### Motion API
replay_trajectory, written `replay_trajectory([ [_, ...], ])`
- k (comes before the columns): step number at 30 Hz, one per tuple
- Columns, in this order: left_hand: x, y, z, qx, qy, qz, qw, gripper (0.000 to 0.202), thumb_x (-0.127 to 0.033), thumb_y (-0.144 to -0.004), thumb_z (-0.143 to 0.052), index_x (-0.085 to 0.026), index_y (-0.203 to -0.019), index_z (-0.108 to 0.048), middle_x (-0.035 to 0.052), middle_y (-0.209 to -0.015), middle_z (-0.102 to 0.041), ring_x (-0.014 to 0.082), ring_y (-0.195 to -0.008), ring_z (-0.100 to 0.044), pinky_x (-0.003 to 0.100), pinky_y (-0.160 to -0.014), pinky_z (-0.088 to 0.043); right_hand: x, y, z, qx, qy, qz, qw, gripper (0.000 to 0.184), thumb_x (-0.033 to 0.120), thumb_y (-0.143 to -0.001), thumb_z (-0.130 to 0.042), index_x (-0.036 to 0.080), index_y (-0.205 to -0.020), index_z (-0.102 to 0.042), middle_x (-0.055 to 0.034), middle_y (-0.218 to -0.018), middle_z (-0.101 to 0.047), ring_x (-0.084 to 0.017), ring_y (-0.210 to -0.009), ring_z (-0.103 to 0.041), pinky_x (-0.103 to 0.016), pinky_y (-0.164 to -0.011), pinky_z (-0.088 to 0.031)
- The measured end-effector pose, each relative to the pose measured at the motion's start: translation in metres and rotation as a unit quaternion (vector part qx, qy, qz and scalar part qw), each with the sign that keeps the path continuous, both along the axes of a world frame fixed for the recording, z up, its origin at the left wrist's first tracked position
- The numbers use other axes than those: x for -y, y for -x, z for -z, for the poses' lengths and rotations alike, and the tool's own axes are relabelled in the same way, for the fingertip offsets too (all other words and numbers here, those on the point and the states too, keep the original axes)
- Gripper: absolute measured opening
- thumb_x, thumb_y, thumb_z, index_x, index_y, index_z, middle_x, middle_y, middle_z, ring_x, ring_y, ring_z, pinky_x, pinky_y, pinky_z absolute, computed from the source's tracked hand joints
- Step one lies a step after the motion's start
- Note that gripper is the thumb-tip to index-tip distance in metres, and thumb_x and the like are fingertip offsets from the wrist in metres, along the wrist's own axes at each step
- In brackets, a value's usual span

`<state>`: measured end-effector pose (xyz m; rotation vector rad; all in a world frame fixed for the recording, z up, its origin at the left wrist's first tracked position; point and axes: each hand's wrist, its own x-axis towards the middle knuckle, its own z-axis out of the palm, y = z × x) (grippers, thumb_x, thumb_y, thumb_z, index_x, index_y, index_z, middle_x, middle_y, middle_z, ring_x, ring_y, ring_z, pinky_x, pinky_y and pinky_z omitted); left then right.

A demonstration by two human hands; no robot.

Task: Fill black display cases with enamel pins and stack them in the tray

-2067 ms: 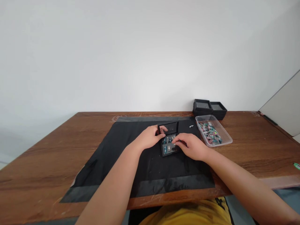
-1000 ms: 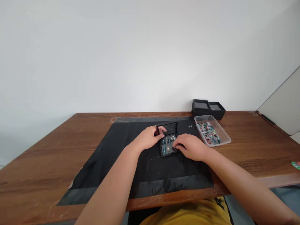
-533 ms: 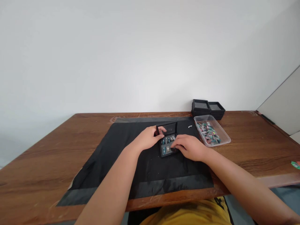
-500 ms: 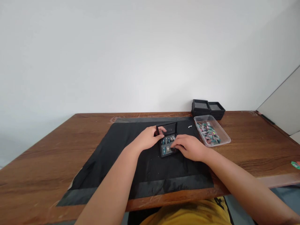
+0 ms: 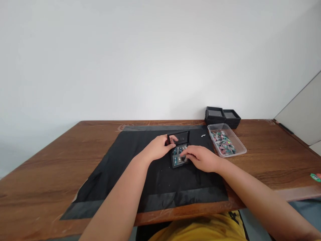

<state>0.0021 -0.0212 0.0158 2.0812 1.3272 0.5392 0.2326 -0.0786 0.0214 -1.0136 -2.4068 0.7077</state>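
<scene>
A small black hinged case point(image 5: 177, 165) lies with its lid raised on the black mat. Inside sit several press-on nails point(image 5: 176, 161), some teal and some pale and shiny. My left hand point(image 5: 160, 146) grips the case at its left hinge side; the fingers behind the lid show through its clear window point(image 5: 182, 138), with the thumb in front. Over the right half of the case reaches my right hand point(image 5: 202, 158), index finger stretched out onto the nails and thumb apart below it. Its fingers cover part of the right-hand nails.
To the right stands a clear plastic tub point(image 5: 240, 147) holding many small bagged teal and pink pieces. Stacked black cases point(image 5: 222, 117) rest against the wall behind it. A white scrap point(image 5: 203, 136) lies on the black mat point(image 5: 120, 167). A green item point(image 5: 315, 177) is at the far right.
My right hand's fingertips have shifted slightly left and up over the nails, and the index finger now reaches further out. My left hand and the case stay put.
</scene>
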Motion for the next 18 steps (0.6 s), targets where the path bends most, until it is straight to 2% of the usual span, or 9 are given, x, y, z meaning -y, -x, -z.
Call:
replay_trajectory([
  [5,0.0,0.0,-0.001,-0.014,-0.002,0.0,1.0,0.03,-0.038,-0.083,-0.056,-0.024,-0.104,-0.073,0.004,-0.092,-0.075,0.0233,-0.083,-0.069,0.035,-0.078,-0.053,-0.001,0.004,0.005,0.006,-0.034,0.022,0.999,0.032,0.012,-0.096,-0.048,0.019,-0.12,-0.067,-0.0089,-0.112,-0.074,-0.02,-0.104,-0.066,-0.037,-0.094,-0.05],
  [10,-0.001,0.0,-0.001,-0.02,-0.006,0.002,1.0,0.03,-0.038,-0.083,-0.056,-0.024,-0.103,-0.073,0.0035,-0.089,-0.075,0.0233,-0.082,-0.068,0.035,-0.078,-0.053,0.002,0.003,-0.001,0.008,-0.076,0.021,0.997,0.029,0.014,-0.097,-0.048,0.02,-0.119,-0.067,-0.0086,-0.106,-0.073,-0.02,-0.099,-0.064,-0.036,-0.09,-0.05],
  [18,-0.001,0.0,0.0,-0.001,0.012,0.0,1.0,0.028,-0.037,-0.083,-0.057,-0.024,-0.103,-0.072,0.0038,-0.094,-0.076,0.024,-0.087,-0.07,0.036,-0.081,-0.053,0.005,-0.001,-0.009,0.036,-0.079,0.044,0.995,0.021,0.009,-0.085,-0.062,0.02,-0.102,-0.069,-0.0051,-0.095,-0.071,-0.02,-0.09,-0.062,-0.033,-0.085,-0.047],
])
